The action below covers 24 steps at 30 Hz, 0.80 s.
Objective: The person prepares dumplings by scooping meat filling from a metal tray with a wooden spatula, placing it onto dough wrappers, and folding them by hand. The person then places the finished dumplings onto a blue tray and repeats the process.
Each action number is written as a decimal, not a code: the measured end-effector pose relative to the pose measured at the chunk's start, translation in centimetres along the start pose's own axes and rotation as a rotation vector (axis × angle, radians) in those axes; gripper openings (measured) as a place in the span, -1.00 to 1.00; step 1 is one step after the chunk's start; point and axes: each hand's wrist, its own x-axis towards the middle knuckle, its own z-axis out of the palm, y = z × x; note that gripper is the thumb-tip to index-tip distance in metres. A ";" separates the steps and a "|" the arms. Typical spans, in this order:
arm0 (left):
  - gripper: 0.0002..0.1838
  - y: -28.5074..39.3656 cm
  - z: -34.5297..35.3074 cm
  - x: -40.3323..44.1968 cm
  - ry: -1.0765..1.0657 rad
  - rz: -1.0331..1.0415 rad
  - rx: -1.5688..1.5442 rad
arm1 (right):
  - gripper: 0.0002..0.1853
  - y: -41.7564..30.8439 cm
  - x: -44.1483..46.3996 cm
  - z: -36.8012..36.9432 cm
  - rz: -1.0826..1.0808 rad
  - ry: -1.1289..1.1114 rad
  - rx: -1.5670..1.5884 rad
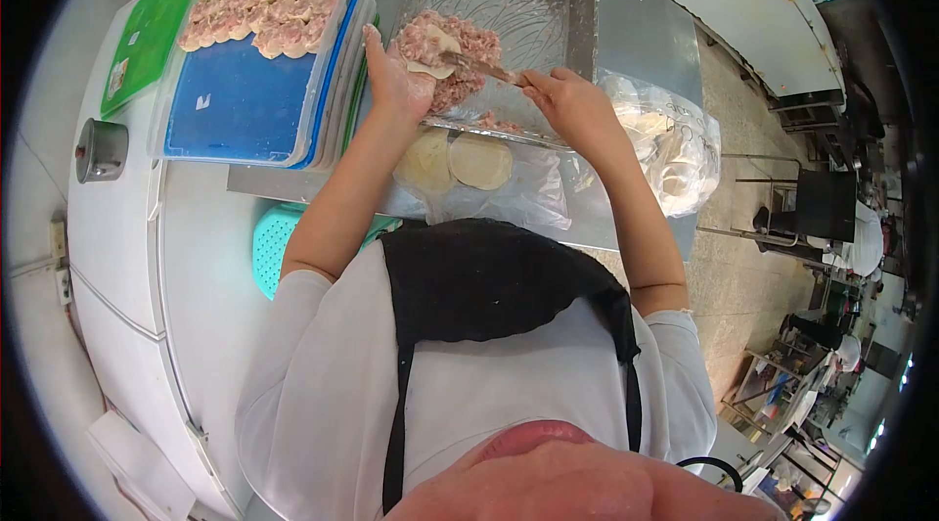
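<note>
My left hand (401, 86) is at the near left edge of a metal tray (533, 7), thumb up, holding a round dough wrapper (428, 70) on its fingers. Pink minced meat (476, 40) lies heaped in the tray just beyond and beside the wrapper. In my right hand (570, 108), the fingers are closed around the handle of a flat spreading spatula (486, 68). Its meat-smeared tip reaches left to the wrapper and the meat. Two flat stacks of pale round wrappers (479, 162) rest on plastic in front of the tray.
To the left, a plastic container with a blue base (235, 120) holds rows of filled dumplings (279, 2). A green lid (147, 42) and a metal pot (101, 150) are farther left. A clear bag of wrappers (675, 154) lies right. A turquoise basket (274, 245) sits below.
</note>
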 end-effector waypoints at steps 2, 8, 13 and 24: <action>-0.12 -0.9 3.4 -0.8 0.362 0.130 0.238 | -0.76 -0.5 -0.2 0.1 0.001 0.051 -0.041; -0.12 -0.6 4.8 -1.7 0.409 0.108 0.226 | -0.74 -2.8 0.0 -3.3 0.006 -0.146 -0.315; -0.34 -0.5 5.8 -1.9 0.499 0.184 0.113 | -0.72 -2.0 0.3 -1.3 -0.175 0.009 -0.089; -0.39 0.5 9.4 -4.0 -0.250 0.248 1.706 | -0.65 0.7 -0.7 -6.9 -0.088 -0.194 0.494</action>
